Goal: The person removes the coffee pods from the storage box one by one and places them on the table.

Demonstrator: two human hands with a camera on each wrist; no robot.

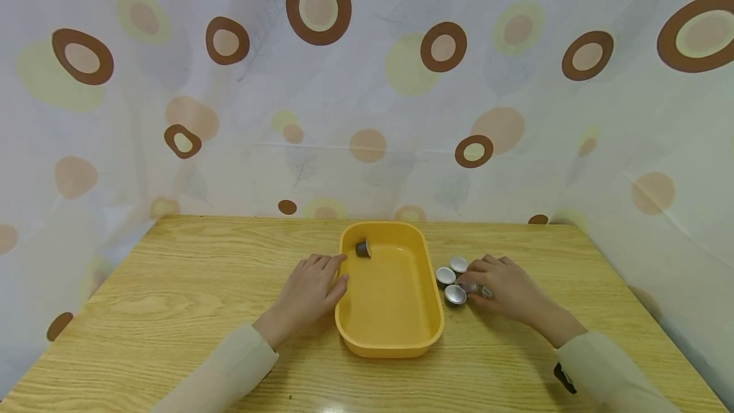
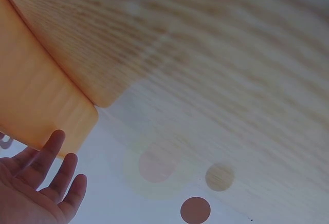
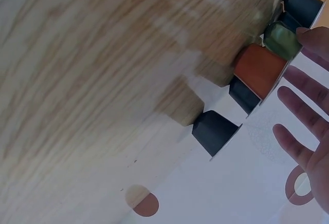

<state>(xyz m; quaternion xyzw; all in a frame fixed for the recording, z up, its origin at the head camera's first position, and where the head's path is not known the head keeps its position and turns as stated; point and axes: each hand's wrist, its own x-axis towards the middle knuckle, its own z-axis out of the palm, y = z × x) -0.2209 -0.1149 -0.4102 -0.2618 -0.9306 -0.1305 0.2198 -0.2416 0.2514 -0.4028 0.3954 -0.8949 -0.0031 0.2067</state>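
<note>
Several coffee capsules stand foil lid up on the table to the right of a yellow plastic tub (image 1: 390,350). The right wrist view shows their sides: a green capsule (image 3: 281,40), an orange capsule (image 3: 261,70) and dark ones such as the black capsule (image 3: 213,131). My right hand (image 1: 507,289) is over the group, thumb at the green capsule's edge and other fingers fairly straight; part of the group is hidden under it. My left hand (image 1: 312,289) touches the tub's left rim with extended fingers. Inside the tub, a dark capsule (image 1: 362,248) lies on its side near the far left corner.
The wooden table (image 1: 218,285) ends at a patterned white cloth (image 1: 367,94), which hangs behind it and along both sides. The tub's raised walls stand between my two hands.
</note>
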